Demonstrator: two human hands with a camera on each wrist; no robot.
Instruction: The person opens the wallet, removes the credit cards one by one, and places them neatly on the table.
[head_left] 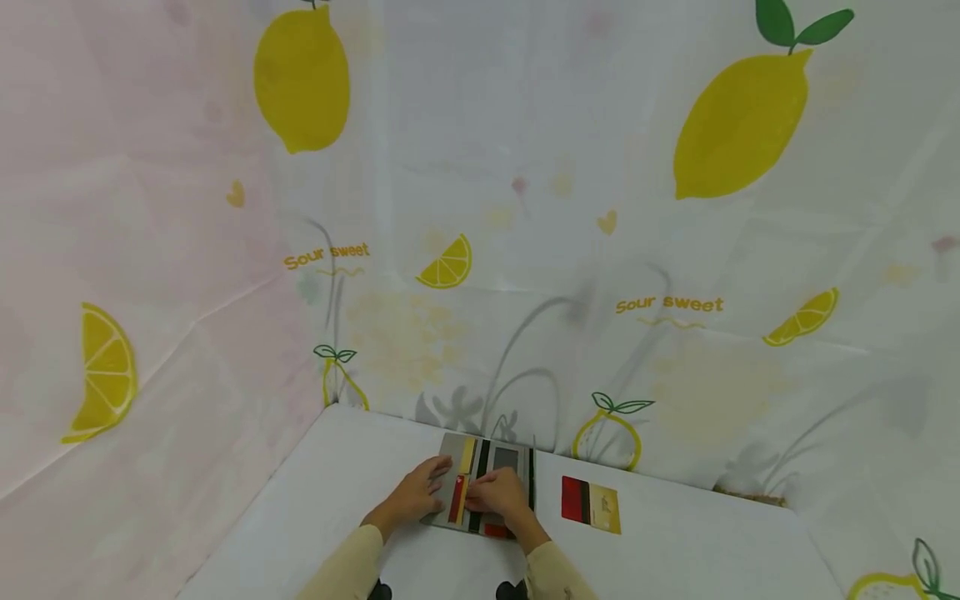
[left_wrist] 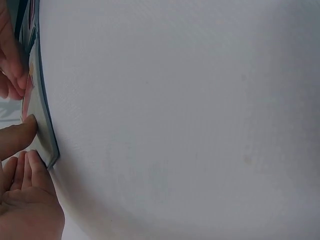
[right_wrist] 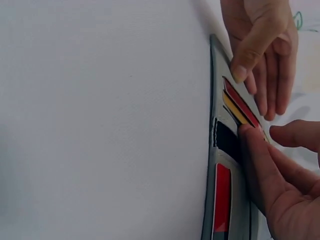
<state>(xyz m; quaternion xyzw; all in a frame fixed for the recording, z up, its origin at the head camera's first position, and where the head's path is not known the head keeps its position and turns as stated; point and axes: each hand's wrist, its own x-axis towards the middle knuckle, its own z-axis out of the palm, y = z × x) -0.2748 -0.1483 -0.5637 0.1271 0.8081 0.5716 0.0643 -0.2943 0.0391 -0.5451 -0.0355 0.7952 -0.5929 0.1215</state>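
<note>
fingers (right_wrist: 260,150) of both hands lie nearly straight and flat on the open grey card holder (head_left: 483,487), low in the middle of the head view.
the left hand (head_left: 414,497) pins its left leaf to the desk (head_left: 337,500); the right hand (head_left: 498,493) presses by the red and yellow cards (right_wrist: 240,105) in the slots, gripping nothing. better to keep the leaf pinned and slide one card straight along its slot. two loose cards (head_left: 591,504) lie just to the right.

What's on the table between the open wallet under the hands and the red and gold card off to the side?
Nothing: in the head view only bare white table separates the wallet from the red and gold card.
</note>
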